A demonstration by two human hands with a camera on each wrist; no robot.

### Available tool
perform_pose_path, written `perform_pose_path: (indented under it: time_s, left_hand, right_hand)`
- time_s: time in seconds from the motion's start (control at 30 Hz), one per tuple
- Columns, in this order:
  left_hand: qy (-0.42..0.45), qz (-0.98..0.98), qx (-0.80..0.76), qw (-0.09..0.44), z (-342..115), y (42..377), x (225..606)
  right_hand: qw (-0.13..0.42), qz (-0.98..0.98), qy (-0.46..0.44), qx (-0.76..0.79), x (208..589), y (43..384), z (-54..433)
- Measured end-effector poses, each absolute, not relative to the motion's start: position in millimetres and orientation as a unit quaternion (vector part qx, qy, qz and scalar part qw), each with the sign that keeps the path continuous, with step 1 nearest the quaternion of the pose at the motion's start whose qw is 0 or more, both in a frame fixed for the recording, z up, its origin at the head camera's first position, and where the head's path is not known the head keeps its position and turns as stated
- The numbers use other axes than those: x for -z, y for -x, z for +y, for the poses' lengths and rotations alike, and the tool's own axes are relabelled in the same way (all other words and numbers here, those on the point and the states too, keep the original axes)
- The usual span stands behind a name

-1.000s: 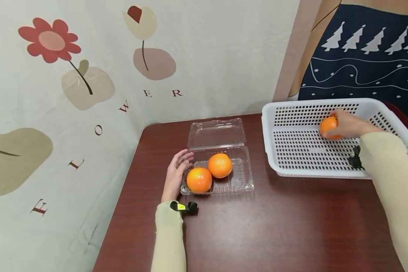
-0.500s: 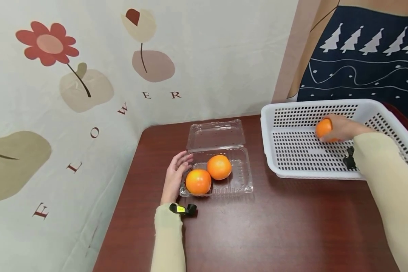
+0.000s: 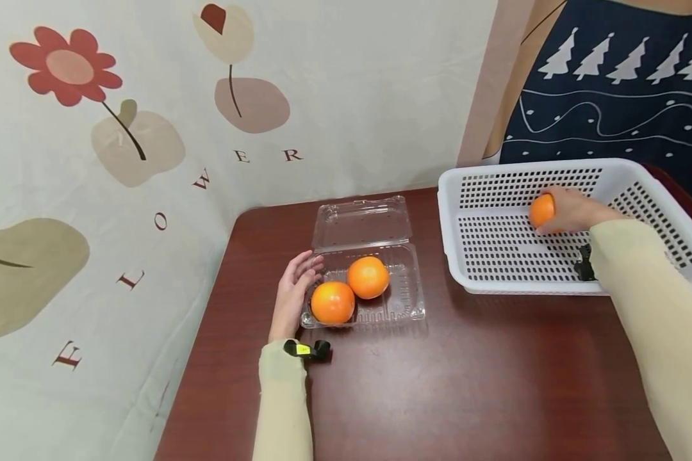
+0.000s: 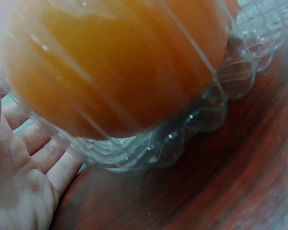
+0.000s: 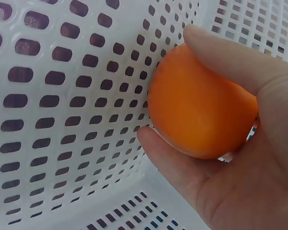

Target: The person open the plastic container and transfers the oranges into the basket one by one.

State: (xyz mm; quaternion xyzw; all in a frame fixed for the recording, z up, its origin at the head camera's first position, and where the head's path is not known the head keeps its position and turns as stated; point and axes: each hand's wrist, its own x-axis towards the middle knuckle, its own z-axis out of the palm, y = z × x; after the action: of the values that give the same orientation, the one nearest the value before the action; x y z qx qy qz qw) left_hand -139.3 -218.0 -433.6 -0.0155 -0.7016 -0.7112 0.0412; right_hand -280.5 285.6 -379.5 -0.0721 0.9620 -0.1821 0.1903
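My right hand point(image 3: 573, 210) grips a smooth round orange fruit point(image 5: 201, 103), low inside the white perforated basket point(image 3: 458, 272). Thumb and fingers curve round opposite sides of it, close to the basket's holed wall in the right wrist view. On the left, a clear plastic clamshell box point(image 3: 403, 301) lies with its lid point(image 3: 362, 224) folded back. Two similar fruits point(image 3: 332, 303) sit side by side in its left half. My left hand point(image 3: 291, 294) rests along the box's left side, fingers relaxed at the wall. The left wrist view shows one fruit through the clear plastic.
The dark red-brown table point(image 3: 438, 384) ends at the left beside a hanging cloth point(image 3: 334, 96) with printed flowers. Behind the basket hangs a navy cloth point(image 3: 611, 121) with white trees. Each wrist wears a small black device point(image 3: 308, 349).
My right hand has shifted a little to the left inside the basket, still holding the fruit. My left hand stays beside the box. The head view has shifted slightly.
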Motion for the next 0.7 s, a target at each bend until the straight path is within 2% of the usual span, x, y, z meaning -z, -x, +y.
perform_pose_path:
  time_s: [0.7]
  left_hand:
    - [0.01, -0.696, 0.717, 0.039, -218, 138, 429]
  right_hand:
    - [0.231, 0.951, 0.102, 0.177, 354, 280, 296]
